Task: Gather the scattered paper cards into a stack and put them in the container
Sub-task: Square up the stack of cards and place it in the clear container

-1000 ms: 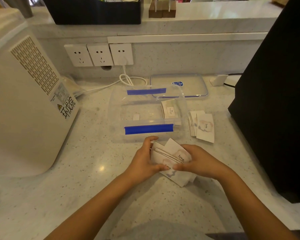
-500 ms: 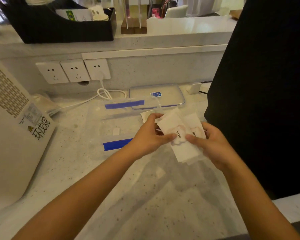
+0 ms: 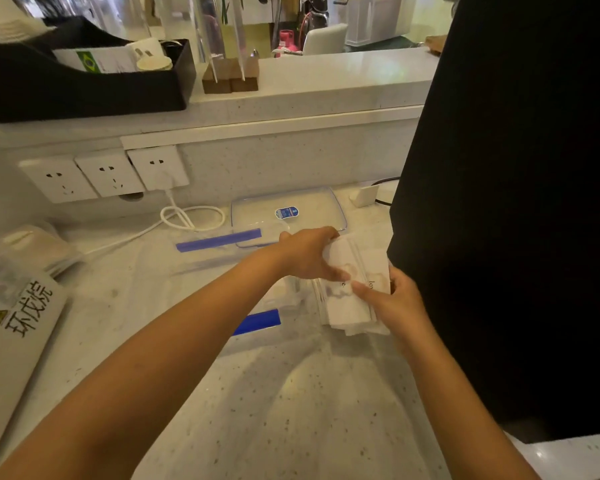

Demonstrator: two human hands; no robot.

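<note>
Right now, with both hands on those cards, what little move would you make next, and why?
Probably square the cards into one neat stack, then shift them left over the clear container. The left hand and right hand pinch them together, but their edges look fanned and uneven, and they sit at the container's right side, not inside it.

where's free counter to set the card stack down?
Bare: near counter in front of the container, between both forearms; a strip between container and white appliance. Crowded: the right, where both hands square cards against the black panel.
</note>
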